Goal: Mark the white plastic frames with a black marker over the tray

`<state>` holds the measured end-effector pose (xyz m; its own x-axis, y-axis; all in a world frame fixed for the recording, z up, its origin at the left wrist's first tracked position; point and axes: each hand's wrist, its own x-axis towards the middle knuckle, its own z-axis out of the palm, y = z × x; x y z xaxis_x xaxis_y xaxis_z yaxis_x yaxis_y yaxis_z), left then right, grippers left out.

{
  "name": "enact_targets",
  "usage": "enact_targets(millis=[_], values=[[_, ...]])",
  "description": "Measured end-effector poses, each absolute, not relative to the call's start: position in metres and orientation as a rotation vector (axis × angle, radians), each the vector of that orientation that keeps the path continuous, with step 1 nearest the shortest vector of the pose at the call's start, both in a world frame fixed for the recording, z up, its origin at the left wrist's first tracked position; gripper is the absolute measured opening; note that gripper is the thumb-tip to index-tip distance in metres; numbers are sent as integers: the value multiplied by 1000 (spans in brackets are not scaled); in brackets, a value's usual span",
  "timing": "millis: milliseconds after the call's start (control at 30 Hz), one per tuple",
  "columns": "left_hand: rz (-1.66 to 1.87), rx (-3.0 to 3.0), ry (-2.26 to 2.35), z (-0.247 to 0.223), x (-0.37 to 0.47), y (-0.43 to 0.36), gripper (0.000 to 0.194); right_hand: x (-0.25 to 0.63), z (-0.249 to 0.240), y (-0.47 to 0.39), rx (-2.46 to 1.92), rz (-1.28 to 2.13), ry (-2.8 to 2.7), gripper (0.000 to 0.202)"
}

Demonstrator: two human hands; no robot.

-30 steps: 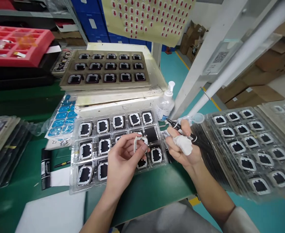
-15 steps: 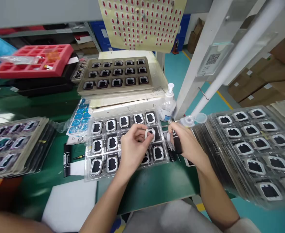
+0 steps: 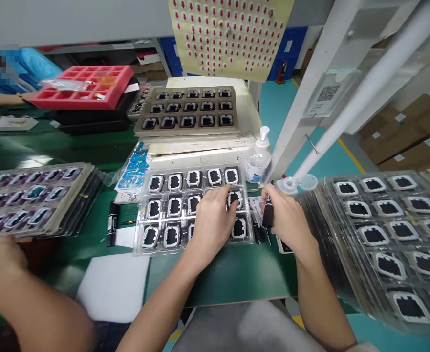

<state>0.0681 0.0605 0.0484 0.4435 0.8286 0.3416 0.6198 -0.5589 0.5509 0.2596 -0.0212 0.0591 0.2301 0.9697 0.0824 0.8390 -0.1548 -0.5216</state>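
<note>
A clear plastic tray (image 3: 163, 194) with rows of white-rimmed black parts lies on the green table. Over its right half is my left hand (image 3: 217, 220), thumb and fingers apart around a white-rimmed part (image 3: 234, 199) that sits in a pocket of the middle row. The hand covers some neighbouring pockets. Just right of the tray, my right hand (image 3: 283, 212) is wrapped round a black-handled tool (image 3: 268, 213), whose handle points down; its tip is hard to make out.
Stacked trays stand at the right (image 3: 357, 234) and left (image 3: 68, 195). Behind are a brown tray (image 3: 180, 128), a pump bottle (image 3: 258, 164) and a pink divided box (image 3: 112, 95). A black marker (image 3: 112, 225) and white foam sheet (image 3: 112, 283) lie left. Another person's arm (image 3: 28, 293) reaches in.
The part that was raised in my left fingers now sits in the tray pocket, and those fingers have spread. The view has shifted left. Another person's hand has come into sight at the left.
</note>
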Motion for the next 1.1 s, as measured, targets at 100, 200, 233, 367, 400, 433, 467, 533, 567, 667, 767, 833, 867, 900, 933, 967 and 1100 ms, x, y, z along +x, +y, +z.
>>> enact_targets(millis=[100,200,233,367,400,433,467,533,567,667,767,833,867,900,933,967,1100], values=[[892,2410,1279,62,49,65,26,262,59,-21,-2046,263,-1586,10],[934,2356,1493,76,8,93,22,263,58,-19,-1897,207,-1507,15],[929,2320,1634,79,-8,106,22,262,57,-19,-1824,221,-1492,15],[647,2216,1995,80,-66,157,25,254,48,-16,-1616,281,-1505,5],[594,2210,1997,77,-75,166,28,250,46,-15,-1588,295,-1519,4],[563,2216,1978,74,-80,172,31,247,43,-14,-1561,309,-1537,7],[566,2228,1947,71,-83,176,33,243,41,-13,-1531,325,-1554,10],[618,2254,1877,65,-83,180,30,235,37,-11,-1466,340,-1589,15],[659,2260,1844,62,-82,180,24,230,35,-10,-1438,332,-1601,16],[778,2233,1792,58,-77,176,10,218,32,-8,-1378,267,-1616,17],[924,2155,1777,61,-71,163,15,208,33,-7,-1298,189,-1623,25],[1127,1944,1643,67,-62,150,18,204,34,-9,-1210,217,-1604,27],[1212,1776,1509,70,-56,142,20,203,34,-10,-1168,267,-1586,29],[1243,1620,1363,73,-48,134,24,202,35,-11,-1135,333,-1565,35],[1239,1487,1227,75,-40,126,27,202,35,-12,-1109,396,-1540,45],[1216,1380,1113,76,-32,118,28,200,36,-14,-1087,438,-1512,54],[1101,1147,889,71,-2,91,31,190,40,-16,-1021,453,-1464,56]])
